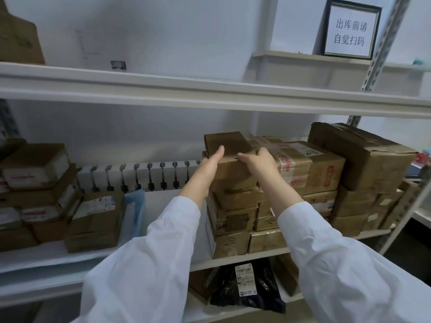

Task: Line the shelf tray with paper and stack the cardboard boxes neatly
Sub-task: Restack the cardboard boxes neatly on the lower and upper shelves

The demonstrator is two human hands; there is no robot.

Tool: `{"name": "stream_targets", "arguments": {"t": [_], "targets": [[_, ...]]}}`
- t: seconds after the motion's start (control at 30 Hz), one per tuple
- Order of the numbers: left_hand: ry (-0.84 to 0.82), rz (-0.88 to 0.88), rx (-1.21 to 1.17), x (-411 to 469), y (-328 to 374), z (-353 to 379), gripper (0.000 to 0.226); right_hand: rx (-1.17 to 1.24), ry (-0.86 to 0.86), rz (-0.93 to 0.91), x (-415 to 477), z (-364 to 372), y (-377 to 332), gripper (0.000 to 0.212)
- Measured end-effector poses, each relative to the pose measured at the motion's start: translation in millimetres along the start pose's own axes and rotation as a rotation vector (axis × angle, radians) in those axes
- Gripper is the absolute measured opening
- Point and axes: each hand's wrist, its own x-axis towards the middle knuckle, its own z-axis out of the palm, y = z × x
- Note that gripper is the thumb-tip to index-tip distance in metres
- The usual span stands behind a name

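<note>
A brown cardboard box [233, 169] sits on top of a stack of boxes [235, 220] in the middle of the shelf. My left hand [210, 167] grips its left side with the thumb up on the top edge. My right hand [258, 163] grips its right top edge, thumb pointing left. A smaller brown box [227, 142] lies on top of it, just behind my fingers. White paper [163, 206] lines the shelf tray to the left of the stack, with a blue sheet [137, 206] at its left end.
More taped boxes [321, 169] and a large tilted carton [363, 155] fill the shelf's right side. Another pile of boxes [46, 201] stands at the left. A row of white packs [140, 176] lines the back wall. A framed sign [351, 31] stands above; a black bag [247, 287] lies on the lower shelf.
</note>
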Motion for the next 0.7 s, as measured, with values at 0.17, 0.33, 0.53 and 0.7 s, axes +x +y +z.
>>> {"name": "stream_targets", "arguments": {"t": [0.17, 0.33, 0.53, 0.7], "targets": [[0.045, 0.142, -0.161, -1, 6, -4, 0.073, 0.248, -0.012, -0.099, -5, -2, -12, 0.071], [0.183, 0.213, -0.513, 0, 13, -20, 0.046, 0.345, -0.085, -0.202, -12, 5, -20, 0.050], [0.361, 0.137, -0.736, 6, -1, -50, 0.030, 0.125, -0.123, -0.366, -9, 21, -1, 0.042], [0.466, 0.094, -0.734, 13, -17, -68, 0.024, -0.855, -0.152, -0.580, -5, 50, 23, 0.087]]}}
